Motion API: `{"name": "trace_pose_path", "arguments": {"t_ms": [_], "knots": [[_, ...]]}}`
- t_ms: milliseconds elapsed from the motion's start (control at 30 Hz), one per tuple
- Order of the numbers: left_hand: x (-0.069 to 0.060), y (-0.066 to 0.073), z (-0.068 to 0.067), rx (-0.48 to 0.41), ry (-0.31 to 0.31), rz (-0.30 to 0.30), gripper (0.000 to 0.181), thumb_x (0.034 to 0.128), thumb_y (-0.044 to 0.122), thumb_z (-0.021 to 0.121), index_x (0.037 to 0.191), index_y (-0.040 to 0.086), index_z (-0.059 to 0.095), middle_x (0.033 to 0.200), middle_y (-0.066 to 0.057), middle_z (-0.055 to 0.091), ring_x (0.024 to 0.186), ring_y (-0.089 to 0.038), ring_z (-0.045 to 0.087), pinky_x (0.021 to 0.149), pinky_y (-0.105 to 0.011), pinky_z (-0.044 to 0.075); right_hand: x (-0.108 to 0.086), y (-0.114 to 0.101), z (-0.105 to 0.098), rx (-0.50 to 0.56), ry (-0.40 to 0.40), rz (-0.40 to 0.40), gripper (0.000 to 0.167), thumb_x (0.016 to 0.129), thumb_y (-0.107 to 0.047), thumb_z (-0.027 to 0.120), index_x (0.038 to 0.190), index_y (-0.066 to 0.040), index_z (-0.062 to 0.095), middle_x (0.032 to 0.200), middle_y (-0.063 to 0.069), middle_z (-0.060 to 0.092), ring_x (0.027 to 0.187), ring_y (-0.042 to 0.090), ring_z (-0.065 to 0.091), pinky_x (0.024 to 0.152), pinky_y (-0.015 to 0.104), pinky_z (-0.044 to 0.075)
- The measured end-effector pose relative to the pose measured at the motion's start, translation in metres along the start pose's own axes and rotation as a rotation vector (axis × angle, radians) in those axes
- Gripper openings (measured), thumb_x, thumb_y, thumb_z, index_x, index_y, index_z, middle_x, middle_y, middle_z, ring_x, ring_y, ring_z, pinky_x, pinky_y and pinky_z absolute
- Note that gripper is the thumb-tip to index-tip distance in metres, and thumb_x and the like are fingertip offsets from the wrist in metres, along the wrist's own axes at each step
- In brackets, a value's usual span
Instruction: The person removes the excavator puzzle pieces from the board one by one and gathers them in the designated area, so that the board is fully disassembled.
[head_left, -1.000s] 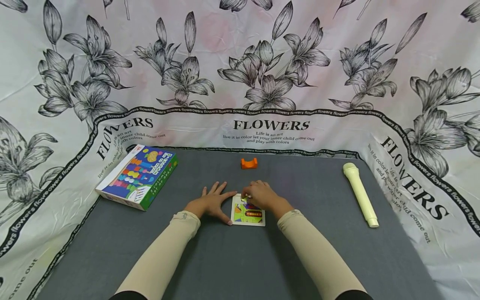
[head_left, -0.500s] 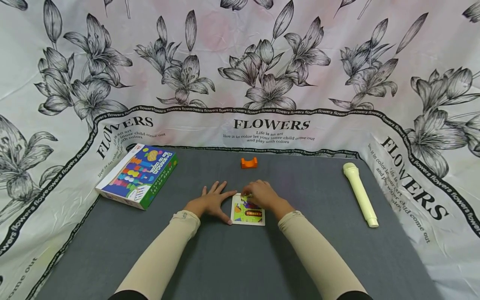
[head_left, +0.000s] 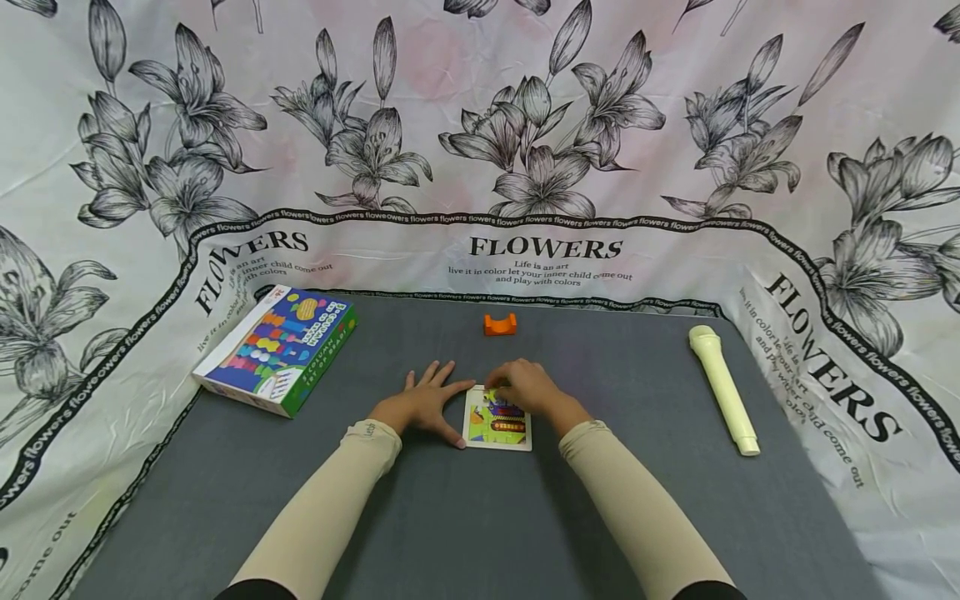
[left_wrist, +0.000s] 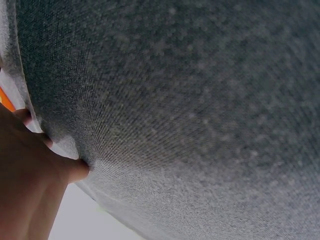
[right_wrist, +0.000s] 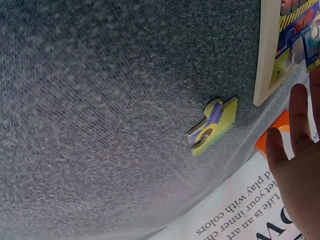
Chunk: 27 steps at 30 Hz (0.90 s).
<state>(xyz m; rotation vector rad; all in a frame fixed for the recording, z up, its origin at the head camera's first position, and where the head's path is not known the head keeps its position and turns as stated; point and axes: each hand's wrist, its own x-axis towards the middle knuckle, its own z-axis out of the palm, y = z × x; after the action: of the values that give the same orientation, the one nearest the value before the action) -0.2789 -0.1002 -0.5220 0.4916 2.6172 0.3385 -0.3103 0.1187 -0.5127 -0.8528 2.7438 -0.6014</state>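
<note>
A small square puzzle board (head_left: 498,433) with a pale frame and a colourful picture lies on the grey cloth. My left hand (head_left: 422,408), fingers spread, rests at its left edge with thumb and forefinger touching the frame. The right hand (head_left: 531,390) is over the board's upper part, its fingertips pinching a small puzzle piece (right_wrist: 312,46), which looks tilted above the picture in the right wrist view. A loose yellow and purple piece (right_wrist: 215,127) lies on the cloth beside the board; the right hand hides it in the head view.
An orange curved block (head_left: 500,325) stands behind the board. A blue and green box (head_left: 281,350) lies at the back left, and a pale yellow tube (head_left: 724,389) at the right. Flower-printed fabric (head_left: 547,192) hangs behind the table.
The right hand's fingers have shifted slightly, and a little more of the board's picture shows beneath them. The left hand has stayed at the board's edge.
</note>
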Motion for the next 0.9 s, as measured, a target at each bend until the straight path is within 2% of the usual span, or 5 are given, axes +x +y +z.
{"name": "trace_pose_path", "arguments": {"t_ms": [267,500,733,900], "knots": [[-0.001,0.006,-0.001,-0.001,0.013,0.012,0.107,0.0639,0.064,0.081,0.153,0.036,0.029,0.164,-0.007,0.004,0.150,-0.034,-0.003,0.113,-0.066,0.001,-0.003,0.005,0.000,0.087,0.007,0.063,0.018,0.094,-0.015,0.065,0.109,-0.016,0.074,0.107,-0.001,0.072,0.103,0.018,0.064,0.103,0.049,0.039],[0.000,0.008,0.000,-0.002,0.006,0.005,0.107,0.0640,0.064,0.081,0.153,0.037,0.029,0.164,-0.006,0.003,0.150,-0.034,-0.003,0.113,-0.065,0.001,-0.004,0.007,-0.003,0.202,0.005,0.107,0.016,0.096,-0.016,0.063,0.107,-0.015,0.074,0.106,-0.001,0.071,0.095,0.014,0.064,0.093,0.042,0.048],[0.001,0.006,0.001,-0.008,-0.005,0.002,0.108,0.0638,0.065,0.080,0.153,0.037,0.027,0.164,-0.006,0.002,0.150,-0.033,-0.005,0.114,-0.065,0.000,-0.009,0.008,-0.016,0.298,0.006,0.093,0.018,0.097,-0.011,0.060,0.109,-0.009,0.073,0.108,0.004,0.071,0.099,0.018,0.064,0.087,0.036,0.052],[0.000,0.003,-0.001,-0.002,0.001,-0.011,0.108,0.0634,0.065,0.080,0.153,0.038,0.027,0.165,-0.006,0.002,0.150,-0.033,-0.005,0.114,-0.065,0.000,-0.015,0.020,-0.030,0.297,0.015,0.092,0.019,0.097,-0.009,0.058,0.110,-0.006,0.071,0.109,0.007,0.070,0.098,0.020,0.064,0.086,0.037,0.052]]}}
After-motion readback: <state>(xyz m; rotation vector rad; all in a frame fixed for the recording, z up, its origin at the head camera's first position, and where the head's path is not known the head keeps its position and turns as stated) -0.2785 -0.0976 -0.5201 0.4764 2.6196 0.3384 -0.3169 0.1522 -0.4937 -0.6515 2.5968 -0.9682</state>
